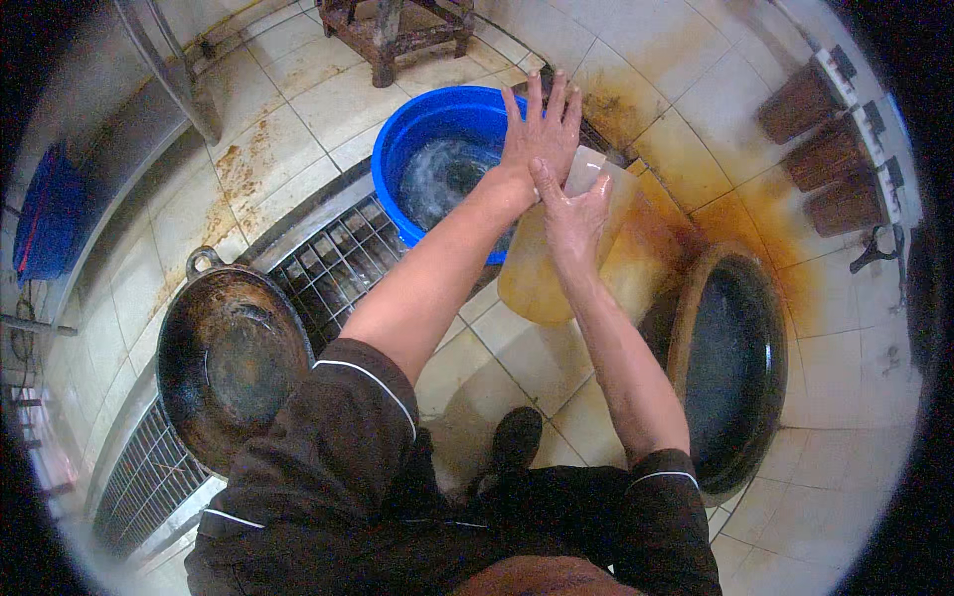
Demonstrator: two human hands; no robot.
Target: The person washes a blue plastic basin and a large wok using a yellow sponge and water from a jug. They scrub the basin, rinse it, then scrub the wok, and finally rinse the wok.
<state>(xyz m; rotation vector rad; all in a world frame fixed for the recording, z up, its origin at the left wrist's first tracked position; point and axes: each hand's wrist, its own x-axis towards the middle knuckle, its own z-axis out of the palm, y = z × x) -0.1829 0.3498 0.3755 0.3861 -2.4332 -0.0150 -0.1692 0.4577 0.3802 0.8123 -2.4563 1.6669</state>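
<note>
My left hand (542, 134) reaches out over the right rim of a blue plastic basin (384, 175), palm down with its fingers spread. In the basin is clear, frothy water (443, 179). Just right of the left wrist, my right hand (577, 223) lies over a translucent plastic container (540, 287) and seems to grip its upper part, thumb toward the left wrist. Most of the right fingers are hidden. The container is tilted, its rounded end toward me. Whether the left hand touches the container, I cannot tell.
A blackened wok (242, 372) rests over a floor drain grate (339, 257) at left. Right stands a large dark-glazed vat (734, 372). A worn wooden stool (384, 41) stands ahead. Brown containers (823, 153) hang along the right wall. The tiled floor (514, 357) is stained.
</note>
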